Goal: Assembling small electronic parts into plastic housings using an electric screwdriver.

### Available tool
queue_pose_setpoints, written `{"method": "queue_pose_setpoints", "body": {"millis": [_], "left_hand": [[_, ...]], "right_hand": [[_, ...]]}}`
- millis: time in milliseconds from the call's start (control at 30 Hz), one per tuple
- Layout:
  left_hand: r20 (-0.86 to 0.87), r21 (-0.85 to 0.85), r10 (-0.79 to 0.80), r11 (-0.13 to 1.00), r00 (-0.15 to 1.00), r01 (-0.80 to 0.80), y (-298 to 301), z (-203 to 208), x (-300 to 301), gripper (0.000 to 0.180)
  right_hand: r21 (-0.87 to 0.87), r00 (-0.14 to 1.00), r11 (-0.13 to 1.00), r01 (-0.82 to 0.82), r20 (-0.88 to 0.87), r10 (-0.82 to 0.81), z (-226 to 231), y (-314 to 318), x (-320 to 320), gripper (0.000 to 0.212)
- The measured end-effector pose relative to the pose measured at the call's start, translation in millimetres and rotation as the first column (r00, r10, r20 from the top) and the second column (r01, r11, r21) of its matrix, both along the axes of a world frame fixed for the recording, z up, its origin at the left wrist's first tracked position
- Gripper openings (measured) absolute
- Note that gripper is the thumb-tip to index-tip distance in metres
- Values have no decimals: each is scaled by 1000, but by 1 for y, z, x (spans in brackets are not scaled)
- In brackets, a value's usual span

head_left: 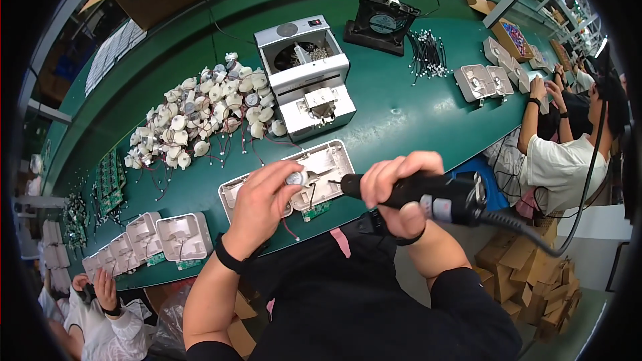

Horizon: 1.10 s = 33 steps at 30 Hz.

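My right hand (401,190) is wrapped round a black corded electric screwdriver (441,194), its bit pointing left over a pale plastic housing (338,154). In my left hand (262,200), fingers and thumb pinch a small round part, white and metallic (296,178), with wires, like those in the heap. It is held above the housing, close to the bit but apart from it. The housing lies open in two halves, and my left hand hides some of the left one. At its near edge is a green circuit board (317,211).
A heap of white wired motor-like parts (200,110) lies left of a grey screw feeder (311,80). Behind stands a black fan (382,23). More housings (184,237) line the left edge. Co-workers sit at left and right (562,134); cardboard boxes (528,274) are at lower right.
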State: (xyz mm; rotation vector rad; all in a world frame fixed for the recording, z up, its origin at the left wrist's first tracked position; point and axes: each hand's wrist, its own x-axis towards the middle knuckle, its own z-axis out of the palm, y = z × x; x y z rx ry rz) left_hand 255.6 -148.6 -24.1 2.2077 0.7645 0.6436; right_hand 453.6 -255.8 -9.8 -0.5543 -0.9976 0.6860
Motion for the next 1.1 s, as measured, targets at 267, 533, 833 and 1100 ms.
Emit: {"method": "queue_pose_setpoints", "body": {"millis": [267, 533, 833, 1100], "left_hand": [[-65, 80, -43, 996, 997, 48, -4, -11, -1, 27], [-165, 309, -92, 941, 982, 140, -7, -21, 12, 25], [-192, 353, -22, 931, 981, 90, -9, -27, 18, 23], [-181, 389, -33, 915, 983, 102, -10, -30, 17, 21]], "right_hand": [[-59, 997, 996, -72, -8, 72, -20, 4, -18, 48], [-15, 999, 999, -36, 32, 36, -17, -5, -7, 47], [-1, 997, 1000, 13, 77, -13, 2, -7, 6, 46], [-28, 996, 999, 38, 85, -36, 41, 30, 10, 37]]}}
